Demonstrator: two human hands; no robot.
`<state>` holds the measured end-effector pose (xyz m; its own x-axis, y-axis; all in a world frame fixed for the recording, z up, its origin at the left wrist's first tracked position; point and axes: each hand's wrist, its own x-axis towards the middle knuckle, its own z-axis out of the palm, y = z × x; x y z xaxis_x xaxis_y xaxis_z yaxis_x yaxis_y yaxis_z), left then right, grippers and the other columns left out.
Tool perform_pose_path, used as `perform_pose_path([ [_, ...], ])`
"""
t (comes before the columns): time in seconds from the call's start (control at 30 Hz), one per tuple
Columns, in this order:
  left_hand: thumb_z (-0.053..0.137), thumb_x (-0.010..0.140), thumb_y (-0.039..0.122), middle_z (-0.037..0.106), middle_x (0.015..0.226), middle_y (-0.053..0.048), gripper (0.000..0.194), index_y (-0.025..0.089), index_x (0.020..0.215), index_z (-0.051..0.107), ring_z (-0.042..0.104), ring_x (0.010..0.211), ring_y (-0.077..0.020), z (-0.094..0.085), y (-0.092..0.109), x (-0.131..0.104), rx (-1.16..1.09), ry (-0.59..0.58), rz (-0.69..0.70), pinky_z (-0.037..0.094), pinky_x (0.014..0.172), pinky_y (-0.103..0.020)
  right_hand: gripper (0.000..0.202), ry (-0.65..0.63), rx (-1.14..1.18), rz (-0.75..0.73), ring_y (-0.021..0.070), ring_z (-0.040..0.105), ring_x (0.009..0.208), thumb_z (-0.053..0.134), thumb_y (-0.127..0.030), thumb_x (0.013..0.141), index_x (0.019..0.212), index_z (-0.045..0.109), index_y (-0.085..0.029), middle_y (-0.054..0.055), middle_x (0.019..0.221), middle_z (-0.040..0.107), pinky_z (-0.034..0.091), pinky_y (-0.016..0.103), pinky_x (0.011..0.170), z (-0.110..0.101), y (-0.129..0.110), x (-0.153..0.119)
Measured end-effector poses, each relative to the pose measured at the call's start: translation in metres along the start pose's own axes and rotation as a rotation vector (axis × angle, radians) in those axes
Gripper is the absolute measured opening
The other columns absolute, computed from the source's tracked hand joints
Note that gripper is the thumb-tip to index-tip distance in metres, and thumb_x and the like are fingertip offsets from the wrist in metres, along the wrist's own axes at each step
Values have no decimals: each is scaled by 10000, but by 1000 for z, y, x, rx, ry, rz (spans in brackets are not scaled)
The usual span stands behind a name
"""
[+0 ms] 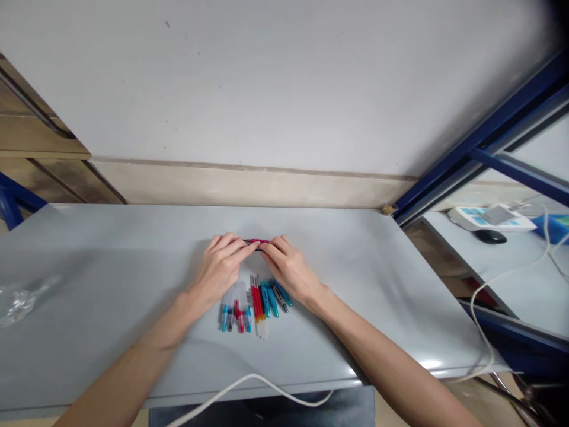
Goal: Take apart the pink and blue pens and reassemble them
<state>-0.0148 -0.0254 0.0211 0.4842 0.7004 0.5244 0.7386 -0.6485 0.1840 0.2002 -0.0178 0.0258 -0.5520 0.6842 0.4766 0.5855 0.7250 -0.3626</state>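
My left hand [222, 264] and my right hand [288, 267] meet over the grey table, fingers closed around the two ends of slim dark and pink pen parts [258, 242]. Their exact number is hidden by the fingers. Just below lie several red refills [256, 299] with orange and clear ends. Several blue pen barrels [269, 298] and a grey one [280, 298] rest to their right, close under my right hand. On the left are several clear tubes with blue, dark and pink ends [235, 314]. Small metal springs [249, 298] sit between tubes and refills.
A crumpled clear plastic bag [18, 302] lies at the table's far left. White cable [253, 376] loops by the front edge. Blue metal frame [444, 160] stands at the right, with a white device [493, 216] and black mouse [489, 236] beyond it.
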Motion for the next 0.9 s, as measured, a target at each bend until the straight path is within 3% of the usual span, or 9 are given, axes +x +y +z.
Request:
perform_pose_path([
  [0.1,359,966,14,697,1043,-88,447,200,1223,674,606,987,-223,2,1,-1,-28,-13,-34,451,860,-379,266,-3,-5,7,231,523,934,392,-204,1083,1210,625,-178,103,1005,628,510,358,825,1,-2,0],
  [0.23,422,1049,237,651,930,-60,270,215,1008,688,591,889,-206,5,-1,1,-67,-64,-72,450,825,-350,247,10,2,12,231,520,923,405,-249,1087,1100,645,-190,94,971,623,497,354,811,5,-2,0],
  [0.37,421,1068,313,642,860,-48,311,206,897,658,581,863,-203,3,-10,2,-46,-49,-88,420,782,-331,257,50,-29,0,231,511,873,396,-225,1082,1021,644,-195,88,919,616,473,354,776,-2,9,2],
  [0.5,445,1053,265,631,807,-43,313,193,816,637,561,804,-194,-4,-19,2,3,39,-196,401,748,-325,231,324,-70,43,244,513,836,434,-226,1062,941,631,-221,91,867,615,448,404,803,-24,20,4],
  [0.57,450,1043,233,628,795,-40,314,193,787,629,558,796,-191,-5,-19,2,24,65,-241,394,739,-323,211,403,-36,58,249,535,847,441,-238,1055,962,630,-230,98,884,623,446,414,809,-29,16,2],
  [0.63,459,1034,219,635,799,-40,301,194,792,635,565,805,-193,-4,-17,2,34,61,-255,393,737,-323,241,341,19,47,223,545,791,409,-257,1066,964,625,-223,83,838,606,441,362,737,-26,6,-2],
  [0.77,476,1027,219,662,827,-46,269,196,830,657,585,827,-199,1,-11,1,6,27,-239,407,761,-324,365,-21,-16,-96,129,395,518,390,-321,1093,818,603,-209,-12,633,514,290,289,538,-8,-19,-11],
  [0.83,475,1024,209,667,826,-44,267,198,831,659,586,829,-199,3,-10,1,-13,25,-240,414,768,-324,377,-148,10,-138,122,412,520,416,-346,1091,808,618,-202,-10,653,542,293,277,535,-3,-24,-12],
  [0.9,473,1020,197,664,811,-40,273,199,813,651,582,818,-196,3,-11,1,-24,36,-250,416,766,-325,330,-204,95,-143,140,523,630,423,-288,1086,877,660,-195,26,773,620,377,258,600,-2,-24,-11],
])
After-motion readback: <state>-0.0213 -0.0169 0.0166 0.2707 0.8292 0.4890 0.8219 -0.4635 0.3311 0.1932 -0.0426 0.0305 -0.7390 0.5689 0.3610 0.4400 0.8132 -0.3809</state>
